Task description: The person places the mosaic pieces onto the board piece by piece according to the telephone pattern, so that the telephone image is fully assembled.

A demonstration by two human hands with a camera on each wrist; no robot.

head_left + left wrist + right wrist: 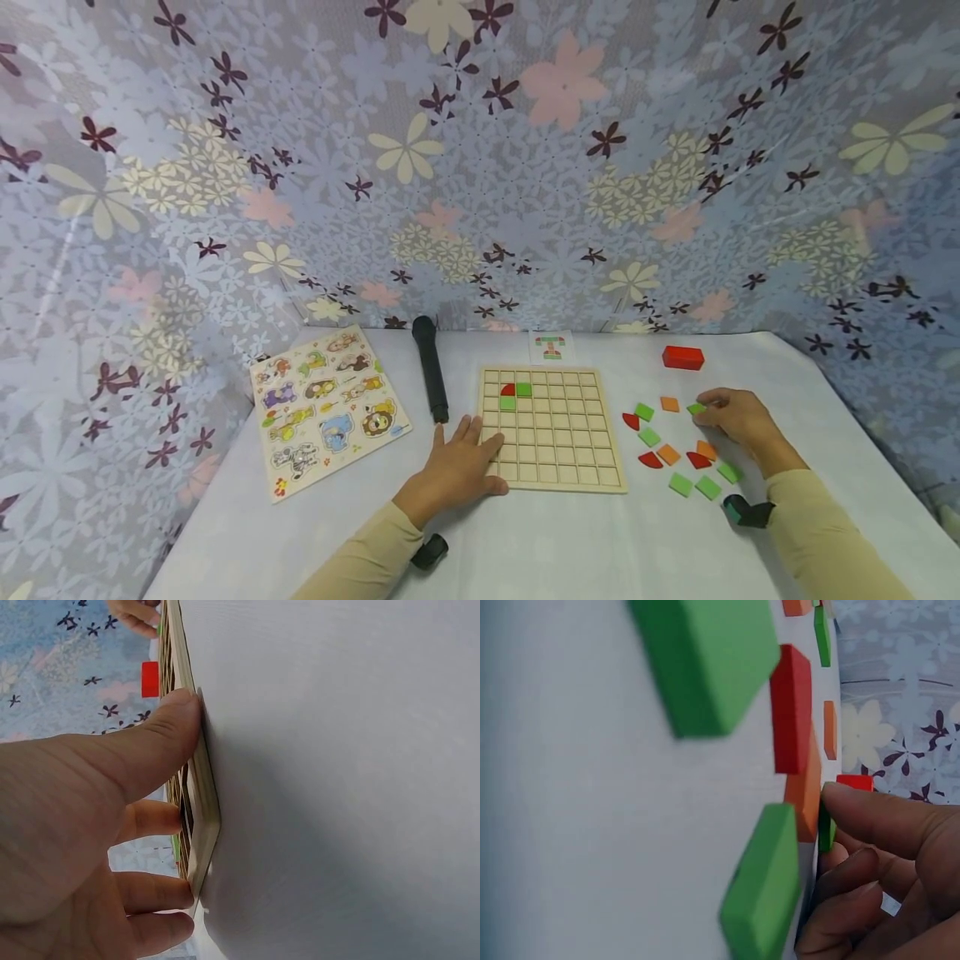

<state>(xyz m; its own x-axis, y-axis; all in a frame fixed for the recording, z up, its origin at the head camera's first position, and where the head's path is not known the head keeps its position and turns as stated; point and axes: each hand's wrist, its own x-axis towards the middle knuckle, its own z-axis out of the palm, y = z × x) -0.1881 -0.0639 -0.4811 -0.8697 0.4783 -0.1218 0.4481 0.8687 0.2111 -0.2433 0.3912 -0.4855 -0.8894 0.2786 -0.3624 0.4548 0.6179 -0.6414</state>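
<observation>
My left hand [459, 467] rests at the lower left corner of a wooden grid board [551, 486], its fingers spread and fairly straight. In the left wrist view the thumb [161, 731] touches the board's edge [201, 802]. On the board sit a red quarter-round piece [508, 389] and two green squares, one beside it [524, 389] and one below [507, 404]. Over at the right, my right hand [738, 419] pinches a green square tile [826, 821] between thumb and fingers, at the table surface among loose pieces.
Loose green, orange [669, 404] and red [651, 460] pieces lie right of the board. A red block [682, 358] stands behind them. A pattern card [551, 347] lies behind the board. Leftward are a black microphone [430, 367] and an animal puzzle board [345, 454]. A flowered cloth [480, 167] hangs behind.
</observation>
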